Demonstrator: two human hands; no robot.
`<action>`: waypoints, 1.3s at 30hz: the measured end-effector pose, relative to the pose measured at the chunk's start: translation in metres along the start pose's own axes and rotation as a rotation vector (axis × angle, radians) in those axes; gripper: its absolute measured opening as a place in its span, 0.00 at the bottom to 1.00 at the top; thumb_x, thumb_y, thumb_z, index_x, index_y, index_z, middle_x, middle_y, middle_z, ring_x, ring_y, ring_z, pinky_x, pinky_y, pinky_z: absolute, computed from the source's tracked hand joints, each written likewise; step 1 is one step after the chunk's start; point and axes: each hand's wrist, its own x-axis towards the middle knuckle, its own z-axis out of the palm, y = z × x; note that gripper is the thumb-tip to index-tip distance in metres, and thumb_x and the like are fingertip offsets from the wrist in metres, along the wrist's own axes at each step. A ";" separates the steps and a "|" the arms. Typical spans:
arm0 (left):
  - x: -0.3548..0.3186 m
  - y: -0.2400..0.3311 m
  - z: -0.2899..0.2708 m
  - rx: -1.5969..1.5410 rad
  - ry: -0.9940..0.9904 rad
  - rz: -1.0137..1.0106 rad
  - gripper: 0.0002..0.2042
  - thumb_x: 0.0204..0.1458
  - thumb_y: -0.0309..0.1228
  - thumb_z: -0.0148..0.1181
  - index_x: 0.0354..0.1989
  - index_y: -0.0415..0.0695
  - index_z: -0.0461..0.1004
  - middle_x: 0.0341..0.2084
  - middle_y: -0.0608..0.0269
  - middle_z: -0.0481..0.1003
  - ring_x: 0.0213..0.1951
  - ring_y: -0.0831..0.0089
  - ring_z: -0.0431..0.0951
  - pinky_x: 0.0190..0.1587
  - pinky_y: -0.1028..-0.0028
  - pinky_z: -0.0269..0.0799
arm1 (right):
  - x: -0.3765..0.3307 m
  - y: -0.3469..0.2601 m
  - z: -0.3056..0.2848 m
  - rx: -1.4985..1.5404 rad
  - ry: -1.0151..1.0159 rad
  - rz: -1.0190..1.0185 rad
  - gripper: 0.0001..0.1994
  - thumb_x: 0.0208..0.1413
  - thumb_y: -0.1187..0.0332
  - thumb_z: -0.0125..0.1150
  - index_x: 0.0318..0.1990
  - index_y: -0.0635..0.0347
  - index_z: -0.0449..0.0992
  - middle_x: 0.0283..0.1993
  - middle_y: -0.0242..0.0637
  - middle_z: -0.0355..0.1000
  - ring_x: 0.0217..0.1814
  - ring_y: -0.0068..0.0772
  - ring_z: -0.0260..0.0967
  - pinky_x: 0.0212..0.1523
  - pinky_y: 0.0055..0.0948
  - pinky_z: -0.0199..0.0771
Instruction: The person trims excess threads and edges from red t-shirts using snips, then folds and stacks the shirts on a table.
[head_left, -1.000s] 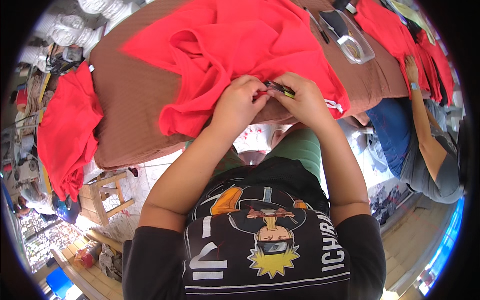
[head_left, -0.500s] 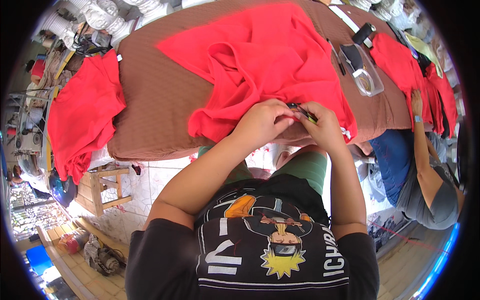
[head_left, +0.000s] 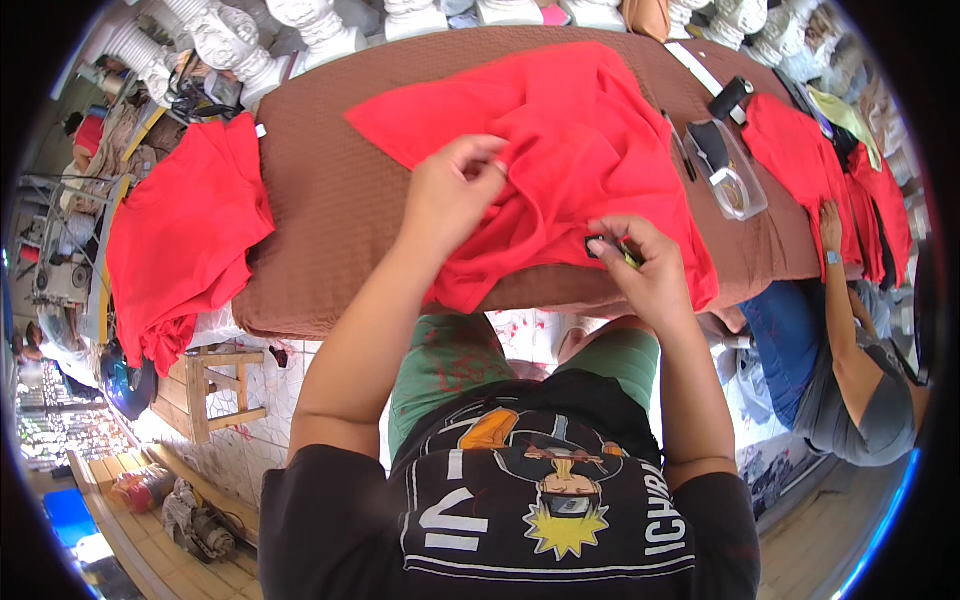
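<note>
A red garment [head_left: 570,130] lies bunched and folded across the brown padded table in front of me. My left hand [head_left: 455,195] is over its left part, thumb and fingers pinched together on the red cloth; the fingertips are slightly blurred. Near the front edge of the cloth, my right hand [head_left: 645,262] is closed round a small black and yellow-green tool [head_left: 630,258], perhaps thread snips. Its dark end points left, and my fingers cover much of it.
Another red garment [head_left: 190,230] hangs over the left end of the brown table [head_left: 310,190]. On the right are a clear plastic case [head_left: 735,185], a pen [head_left: 685,155], a black cylinder [head_left: 731,98] and more red cloth [head_left: 790,140], touched by another person's hand [head_left: 831,225].
My left hand has moved up and left, away from my right hand, and the cloth's front edge has shifted with it. The right hand keeps the small tool, slightly lower.
</note>
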 end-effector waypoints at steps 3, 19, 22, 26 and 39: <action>-0.039 0.031 0.015 -0.136 -0.196 0.087 0.10 0.54 0.24 0.56 0.44 0.36 0.74 0.34 0.65 0.76 0.38 0.81 0.74 0.43 0.80 0.70 | 0.005 -0.011 0.008 -0.004 0.060 -0.008 0.24 0.44 0.72 0.70 0.52 0.57 0.70 0.24 0.31 0.65 0.25 0.20 0.63 0.28 0.22 0.67; -0.060 0.038 0.008 -0.410 -0.372 -0.099 0.11 0.58 0.28 0.54 0.44 0.35 0.75 0.34 0.65 0.77 0.38 0.82 0.73 0.43 0.80 0.68 | 0.009 -0.007 0.008 0.162 0.048 -0.108 0.10 0.50 0.76 0.64 0.41 0.63 0.75 0.28 0.34 0.73 0.29 0.16 0.66 0.32 0.18 0.68; -0.061 0.041 0.011 -0.369 -0.385 -0.091 0.10 0.56 0.27 0.56 0.44 0.36 0.75 0.35 0.65 0.77 0.38 0.82 0.73 0.44 0.81 0.68 | 0.007 -0.010 0.005 0.158 0.062 -0.092 0.09 0.50 0.76 0.63 0.40 0.64 0.75 0.28 0.34 0.73 0.30 0.16 0.68 0.33 0.18 0.68; -0.063 0.042 0.013 -0.302 -0.394 -0.088 0.12 0.52 0.28 0.61 0.44 0.38 0.75 0.33 0.65 0.76 0.35 0.82 0.73 0.41 0.80 0.69 | 0.004 -0.015 -0.001 0.076 0.047 -0.088 0.09 0.50 0.77 0.62 0.40 0.64 0.75 0.28 0.35 0.73 0.31 0.16 0.69 0.33 0.18 0.69; -0.051 0.033 0.014 0.004 0.027 0.098 0.09 0.50 0.25 0.60 0.40 0.39 0.73 0.29 0.68 0.73 0.29 0.80 0.72 0.33 0.78 0.70 | 0.000 -0.004 -0.045 -0.120 0.162 -0.028 0.17 0.45 0.63 0.71 0.42 0.55 0.77 0.20 0.27 0.62 0.22 0.16 0.54 0.23 0.20 0.59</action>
